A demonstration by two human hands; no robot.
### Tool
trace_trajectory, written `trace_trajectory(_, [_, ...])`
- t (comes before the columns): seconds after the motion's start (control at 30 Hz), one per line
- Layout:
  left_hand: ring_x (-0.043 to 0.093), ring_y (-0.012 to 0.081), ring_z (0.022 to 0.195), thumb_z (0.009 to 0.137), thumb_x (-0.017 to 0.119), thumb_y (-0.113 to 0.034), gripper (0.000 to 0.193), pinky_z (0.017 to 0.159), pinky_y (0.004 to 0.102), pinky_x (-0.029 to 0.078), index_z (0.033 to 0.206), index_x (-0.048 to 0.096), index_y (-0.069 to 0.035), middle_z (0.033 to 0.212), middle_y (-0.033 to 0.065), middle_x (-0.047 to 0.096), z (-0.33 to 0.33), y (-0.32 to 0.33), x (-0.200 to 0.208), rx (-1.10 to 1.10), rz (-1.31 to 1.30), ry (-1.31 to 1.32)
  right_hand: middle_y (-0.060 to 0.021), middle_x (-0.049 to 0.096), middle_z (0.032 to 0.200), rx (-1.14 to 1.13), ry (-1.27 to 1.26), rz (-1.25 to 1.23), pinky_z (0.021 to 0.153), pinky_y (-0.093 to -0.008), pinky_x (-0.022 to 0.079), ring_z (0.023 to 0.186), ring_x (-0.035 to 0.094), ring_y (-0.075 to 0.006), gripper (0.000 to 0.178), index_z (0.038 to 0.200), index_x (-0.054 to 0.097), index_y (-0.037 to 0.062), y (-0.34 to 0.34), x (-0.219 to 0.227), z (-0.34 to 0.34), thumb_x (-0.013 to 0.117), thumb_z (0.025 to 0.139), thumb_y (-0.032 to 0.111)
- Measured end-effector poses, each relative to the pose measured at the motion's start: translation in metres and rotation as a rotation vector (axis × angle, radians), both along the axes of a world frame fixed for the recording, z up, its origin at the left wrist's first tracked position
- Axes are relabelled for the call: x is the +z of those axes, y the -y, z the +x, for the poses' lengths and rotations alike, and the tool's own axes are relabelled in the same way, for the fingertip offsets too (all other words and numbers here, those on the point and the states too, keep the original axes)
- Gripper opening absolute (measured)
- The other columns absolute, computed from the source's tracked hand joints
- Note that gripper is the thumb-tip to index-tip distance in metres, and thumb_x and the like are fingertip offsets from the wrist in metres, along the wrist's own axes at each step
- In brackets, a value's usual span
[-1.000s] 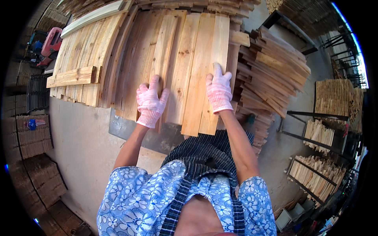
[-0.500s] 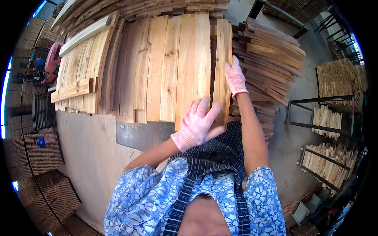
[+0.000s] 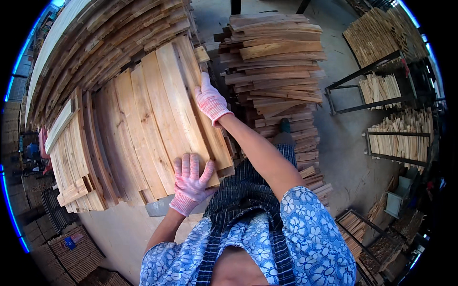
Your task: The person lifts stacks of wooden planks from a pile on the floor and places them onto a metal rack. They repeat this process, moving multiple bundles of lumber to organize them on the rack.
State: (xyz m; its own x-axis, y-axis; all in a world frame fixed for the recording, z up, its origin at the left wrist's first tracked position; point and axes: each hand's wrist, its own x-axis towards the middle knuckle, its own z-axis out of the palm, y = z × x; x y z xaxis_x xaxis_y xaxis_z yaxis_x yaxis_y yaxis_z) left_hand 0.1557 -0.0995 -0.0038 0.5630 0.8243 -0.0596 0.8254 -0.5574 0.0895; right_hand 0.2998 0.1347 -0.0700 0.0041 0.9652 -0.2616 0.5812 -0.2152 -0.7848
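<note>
A row of pale wooden boards [image 3: 150,112] lies side by side in front of me. My left hand [image 3: 191,183], in a pink-and-white knit glove, rests with spread fingers on the near ends of the right-hand boards. My right hand [image 3: 212,101], gloved alike, lies along the outer edge of the rightmost board [image 3: 220,145], one finger stretched away from me. Its other fingers are partly hidden. That board sits against the row, a little lower than the board beside it.
Stacked planks [image 3: 114,45] rise behind the row. A slatted wooden panel [image 3: 76,157] stands at the left. On the right is a long pile of loose boards [image 3: 281,62]. Beyond the grey floor, black metal racks [image 3: 367,90] hold wood strips.
The view has turned to the right. My left hand has come down onto the boards' near ends. The gap beside the rightmost board has closed, with my right hand still at its outer edge.
</note>
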Motion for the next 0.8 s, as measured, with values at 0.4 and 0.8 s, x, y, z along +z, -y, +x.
trace_trajectory(0.4, [0.066, 0.0357, 0.110, 0.088, 0.075, -0.035, 0.053, 0.099, 0.0461, 0.053, 0.131, 0.062, -0.008, 0.121, 0.0178, 0.064, 0.134, -0.205, 0.069, -0.113, -0.273, 0.084, -0.0111, 0.071, 0.107, -0.495, -0.468, -0.237, 0.073, -0.0379, 0.056, 0.086, 0.068, -0.0220, 0.047, 0.137, 0.062, 0.0044, -0.006, -0.160, 0.216, 0.061, 0.099, 0.032])
trace_trajectory(0.8, [0.062, 0.0403, 0.126, 0.088, 0.069, -0.063, 0.084, 0.107, 0.0422, 0.046, 0.140, 0.057, 0.001, 0.135, 0.0282, 0.064, 0.199, -0.592, -0.254, 0.896, -0.266, 0.955, -0.0281, 0.047, 0.148, -0.899, -1.285, -0.502, 0.108, -0.0621, 0.047, 0.134, 0.050, -0.0436, 0.065, 0.150, 0.045, 0.0119, -0.206, -0.209, 0.298, 0.073, 0.097, 0.035])
